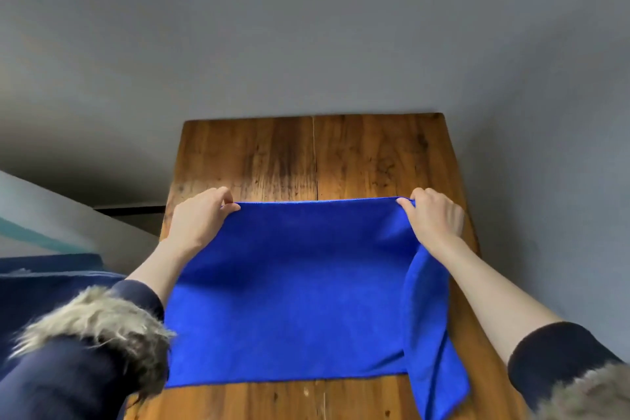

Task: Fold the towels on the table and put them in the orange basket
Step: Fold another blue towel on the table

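Note:
A bright blue towel [289, 290] lies spread across the wooden table [306, 153]. My left hand [199, 218] pinches its far left corner, and my right hand [434, 216] pinches its far right corner. The far edge runs taut between the two hands. Along the right side the towel bunches into a loose fold [429, 334] that trails toward the near edge of the table. No orange basket is in view.
The narrow table ends against a grey wall [306, 44]. Dark blue fabric [44, 283] lies left of the table. My dark sleeves with fur cuffs [92, 320] fill the lower corners.

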{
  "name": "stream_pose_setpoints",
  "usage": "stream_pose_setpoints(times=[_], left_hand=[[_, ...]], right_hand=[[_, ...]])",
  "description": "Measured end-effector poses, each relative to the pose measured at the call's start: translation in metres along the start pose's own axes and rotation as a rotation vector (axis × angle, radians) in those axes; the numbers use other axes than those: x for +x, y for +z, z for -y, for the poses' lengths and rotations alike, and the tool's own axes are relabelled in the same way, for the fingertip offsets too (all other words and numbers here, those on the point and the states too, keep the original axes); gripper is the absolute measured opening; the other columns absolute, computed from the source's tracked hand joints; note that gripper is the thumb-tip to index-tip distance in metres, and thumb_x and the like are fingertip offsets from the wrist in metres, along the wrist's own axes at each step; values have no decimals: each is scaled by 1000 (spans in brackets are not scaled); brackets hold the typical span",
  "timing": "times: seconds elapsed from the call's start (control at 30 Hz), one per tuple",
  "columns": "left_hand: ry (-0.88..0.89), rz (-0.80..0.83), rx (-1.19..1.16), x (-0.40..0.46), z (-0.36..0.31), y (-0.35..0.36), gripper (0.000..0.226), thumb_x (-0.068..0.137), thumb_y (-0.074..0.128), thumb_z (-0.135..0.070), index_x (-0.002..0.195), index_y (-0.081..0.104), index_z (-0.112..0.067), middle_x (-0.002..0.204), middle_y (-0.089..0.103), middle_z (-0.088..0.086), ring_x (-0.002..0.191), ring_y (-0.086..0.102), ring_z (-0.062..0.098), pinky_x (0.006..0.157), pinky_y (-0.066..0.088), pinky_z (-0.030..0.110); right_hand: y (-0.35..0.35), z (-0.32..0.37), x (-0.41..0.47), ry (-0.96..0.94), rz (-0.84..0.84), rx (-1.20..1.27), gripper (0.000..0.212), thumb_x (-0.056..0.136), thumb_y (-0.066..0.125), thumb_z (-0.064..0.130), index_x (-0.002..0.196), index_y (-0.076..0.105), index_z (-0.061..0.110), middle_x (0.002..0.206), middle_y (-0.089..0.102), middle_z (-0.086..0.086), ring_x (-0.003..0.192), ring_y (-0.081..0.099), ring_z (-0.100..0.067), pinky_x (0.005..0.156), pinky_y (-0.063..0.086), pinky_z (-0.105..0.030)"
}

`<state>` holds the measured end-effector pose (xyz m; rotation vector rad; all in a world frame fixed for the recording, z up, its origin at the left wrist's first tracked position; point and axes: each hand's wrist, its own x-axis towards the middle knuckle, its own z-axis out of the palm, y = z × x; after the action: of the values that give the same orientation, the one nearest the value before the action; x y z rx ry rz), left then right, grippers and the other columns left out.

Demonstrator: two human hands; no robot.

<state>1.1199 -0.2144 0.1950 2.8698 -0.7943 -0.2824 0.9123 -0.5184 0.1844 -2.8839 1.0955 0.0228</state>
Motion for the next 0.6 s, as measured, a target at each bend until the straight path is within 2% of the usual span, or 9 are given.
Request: stream_pose_setpoints(times=[0.1,0.23,0.37,0.5,0.6], left_hand=[[42,-18,1,25,6,17,16,94,52,-32,96,59,-18,96,63,1,84,60,23,64,45,32],[98,-70,-20,49,16,30,13,95,50,-25,99,61,-18,93,61,0,85,58,22,59,36,30],[159,-44,-103,58,42,38,21,94,48,-10,110,62,-14,102,60,9,92,55,30,73,44,41],[52,26,-178,52,86,50,30,93,46,-4,120,58,-11,118,56,12,107,50,32,87,43,45],[-57,71,-292,45,122,61,31,93,47,-5,122,57,-9,120,53,13,112,49,30,94,42,42]], right_hand=[[17,7,25,48,17,47,31,98,43,34,103,62,9,101,61,-9,91,54,-24,62,36,-28],[37,23,33,148,29,110,25,96,47,22,113,61,9,115,56,-13,108,47,-29,85,36,-39],[55,54,12,121,20,116,33,95,49,21,126,54,10,132,49,-12,123,40,-29,100,30,-45],[77,112,-19,18,143,146,42,97,45,29,136,46,14,148,37,-7,139,26,-23,113,14,-45],[97,169,-41,-61,215,185,48,97,41,35,142,36,19,155,24,-4,144,14,-20,115,1,-45]])
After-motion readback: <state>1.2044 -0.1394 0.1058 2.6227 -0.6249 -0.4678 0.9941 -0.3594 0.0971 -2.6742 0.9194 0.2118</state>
